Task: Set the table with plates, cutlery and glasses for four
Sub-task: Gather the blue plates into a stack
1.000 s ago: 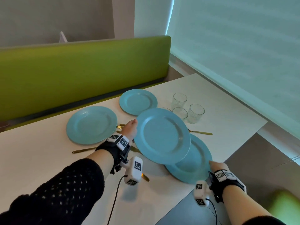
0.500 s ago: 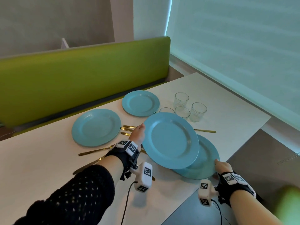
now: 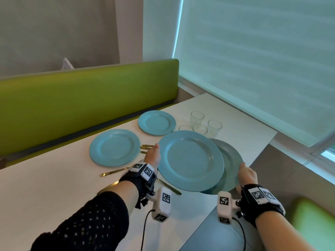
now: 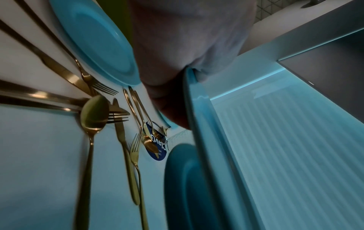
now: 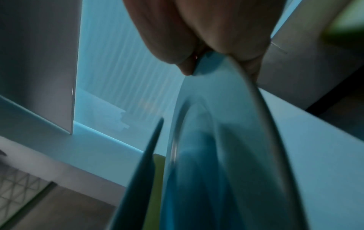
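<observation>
My left hand [image 3: 156, 151] grips the left rim of a blue plate [image 3: 190, 160] held tilted above the white table [image 3: 54, 187]. My right hand [image 3: 243, 167] pinches the right rim of a second blue plate [image 3: 231, 160], partly hidden under the first at the table's near right edge. In the left wrist view the thumb [image 4: 187, 54] clamps the plate rim [image 4: 204, 118]. In the right wrist view the fingers [image 5: 206, 31] pinch the other plate [image 5: 216, 140]. Two more blue plates [image 3: 115, 147] [image 3: 156, 122] lie flat along the far side.
Several clear glasses [image 3: 214, 126] stand close together behind the held plates. Gold cutlery [image 4: 92, 116] lies scattered on the table between the plates and my left wrist. A green bench back [image 3: 81, 98] runs along the far edge. A window blind [image 3: 253, 69] is on the right.
My left hand has carried the upper plate a little right and up. My right hand has closed on the lower plate's rim, and that plate has risen from the table edge.
</observation>
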`<state>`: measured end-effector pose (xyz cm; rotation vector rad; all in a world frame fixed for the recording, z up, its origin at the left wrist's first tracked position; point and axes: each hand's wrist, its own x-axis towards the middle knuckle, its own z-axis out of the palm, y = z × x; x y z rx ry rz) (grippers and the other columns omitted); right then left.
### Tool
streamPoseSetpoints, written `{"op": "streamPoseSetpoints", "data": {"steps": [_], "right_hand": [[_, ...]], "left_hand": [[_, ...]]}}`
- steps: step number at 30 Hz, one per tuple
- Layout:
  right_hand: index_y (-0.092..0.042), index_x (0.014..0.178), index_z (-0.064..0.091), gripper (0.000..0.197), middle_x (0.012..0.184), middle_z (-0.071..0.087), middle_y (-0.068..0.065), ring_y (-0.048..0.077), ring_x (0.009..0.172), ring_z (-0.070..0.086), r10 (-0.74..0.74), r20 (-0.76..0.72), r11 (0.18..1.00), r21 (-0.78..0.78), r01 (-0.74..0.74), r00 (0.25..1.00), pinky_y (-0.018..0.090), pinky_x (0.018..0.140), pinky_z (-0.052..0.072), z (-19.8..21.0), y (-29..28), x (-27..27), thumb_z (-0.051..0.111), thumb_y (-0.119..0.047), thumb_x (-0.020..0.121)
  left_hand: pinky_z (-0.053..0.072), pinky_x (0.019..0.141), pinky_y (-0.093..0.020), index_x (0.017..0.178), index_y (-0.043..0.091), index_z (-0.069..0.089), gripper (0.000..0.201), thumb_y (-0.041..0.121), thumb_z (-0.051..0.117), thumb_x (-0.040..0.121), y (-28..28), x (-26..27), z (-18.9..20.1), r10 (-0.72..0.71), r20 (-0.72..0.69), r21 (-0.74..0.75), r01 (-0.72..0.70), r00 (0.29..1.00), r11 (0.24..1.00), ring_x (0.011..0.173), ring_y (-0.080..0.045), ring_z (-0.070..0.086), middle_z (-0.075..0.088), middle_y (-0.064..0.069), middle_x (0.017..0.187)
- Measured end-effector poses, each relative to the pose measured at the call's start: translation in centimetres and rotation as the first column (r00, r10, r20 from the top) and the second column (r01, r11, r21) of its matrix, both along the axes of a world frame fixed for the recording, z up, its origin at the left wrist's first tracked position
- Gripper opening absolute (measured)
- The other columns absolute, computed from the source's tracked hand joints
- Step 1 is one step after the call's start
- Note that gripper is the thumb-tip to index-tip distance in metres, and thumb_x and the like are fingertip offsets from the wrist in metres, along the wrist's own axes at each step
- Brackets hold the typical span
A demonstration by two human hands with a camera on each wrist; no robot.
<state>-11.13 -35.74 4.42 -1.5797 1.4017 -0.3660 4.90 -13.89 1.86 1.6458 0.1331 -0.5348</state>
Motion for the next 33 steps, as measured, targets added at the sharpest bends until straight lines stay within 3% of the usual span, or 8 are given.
{"op": "streamPoseSetpoints", "data": {"steps": [6,12,18,21,25,27,29,33], "right_hand": [[0.013,0.131,0.043,0.048,0.137,0.047,0.027,0.037,0.125,0.046,-0.017,0.158,0.997,0.081,0.004,0.987,0.037,0.102,0.034,1.3,7.2,0.5,0.028,-0.024,0.104],[0.011,0.129,0.045,0.045,0.133,0.050,0.025,0.038,0.121,0.050,-0.052,0.291,0.978,0.208,-0.010,0.955,0.042,0.101,0.040,0.9,12.5,1.8,0.033,-0.023,0.102],[0.008,0.129,0.045,0.047,0.108,0.051,0.017,0.028,0.096,0.051,-0.112,0.433,0.947,0.318,-0.036,0.894,0.038,0.087,0.043,1.2,15.3,4.1,0.038,-0.029,0.101],[0.002,0.124,0.052,0.051,0.106,0.057,0.013,0.029,0.096,0.056,-0.045,0.451,0.953,0.287,-0.098,0.891,0.045,0.090,0.047,0.6,15.3,6.0,0.041,-0.041,0.099],[-0.007,0.105,0.062,0.040,0.105,0.061,0.013,0.032,0.098,0.060,0.096,0.415,0.962,0.194,-0.191,0.905,0.050,0.094,0.047,-0.1,14.0,9.1,0.041,-0.039,0.099],[-0.014,0.092,0.062,0.035,0.107,0.062,0.014,0.035,0.103,0.060,0.151,0.375,0.959,0.170,-0.228,0.915,0.056,0.096,0.047,-0.1,13.2,10.7,0.040,-0.040,0.098],[-0.014,0.100,0.062,0.034,0.110,0.064,0.016,0.036,0.105,0.060,0.199,0.342,0.957,0.134,-0.257,0.918,0.056,0.096,0.046,-0.7,12.2,12.5,0.039,-0.038,0.099],[-0.017,0.086,0.064,0.037,0.109,0.067,0.016,0.036,0.101,0.063,0.251,0.296,0.950,0.105,-0.293,0.922,0.056,0.094,0.048,-2.6,10.4,15.6,0.040,-0.043,0.097]], "left_hand": [[0.035,0.110,-0.043,0.131,-0.002,0.049,0.047,0.030,0.028,0.102,4.0,-0.4,0.5,0.063,0.105,0.038,-0.067,0.993,0.997,0.129,-0.034,0.046,0.048,-0.021,0.140],[0.033,0.106,-0.036,0.133,0.003,0.050,0.045,0.029,0.028,0.102,8.1,-0.7,1.3,0.086,0.179,0.185,-0.119,0.980,0.975,0.128,-0.034,0.045,0.049,-0.018,0.139],[0.037,0.103,-0.036,0.124,0.006,0.058,0.043,0.030,0.031,0.101,10.3,0.1,0.9,0.070,0.185,0.220,-0.111,0.980,0.969,0.122,-0.033,0.050,0.057,-0.016,0.131],[0.041,0.096,-0.034,0.106,0.006,0.064,0.038,0.030,0.035,0.100,10.8,0.9,0.1,0.048,0.175,0.203,-0.083,0.983,0.976,0.107,-0.030,0.056,0.063,-0.017,0.119],[0.042,0.101,-0.036,0.114,0.004,0.063,0.043,0.034,0.035,0.100,11.3,3.4,-0.3,0.023,0.116,0.207,-0.046,0.993,0.977,0.113,-0.033,0.055,0.063,-0.015,0.121],[0.041,0.102,-0.035,0.121,0.004,0.059,0.047,0.036,0.032,0.100,12.1,5.5,-0.8,-0.016,0.087,0.337,-0.014,0.996,0.942,0.118,-0.033,0.053,0.059,-0.016,0.127],[0.041,0.103,-0.036,0.126,0.001,0.054,0.048,0.036,0.035,0.099,13.4,8.2,-1.9,0.012,0.046,0.507,-0.034,0.999,0.861,0.121,-0.034,0.052,0.055,-0.019,0.131],[0.040,0.103,-0.036,0.133,-0.002,0.049,0.045,0.023,0.044,0.096,16.3,12.4,-5.8,0.087,-0.102,0.650,0.000,0.991,0.760,0.128,-0.035,0.048,0.049,-0.022,0.137]]}}
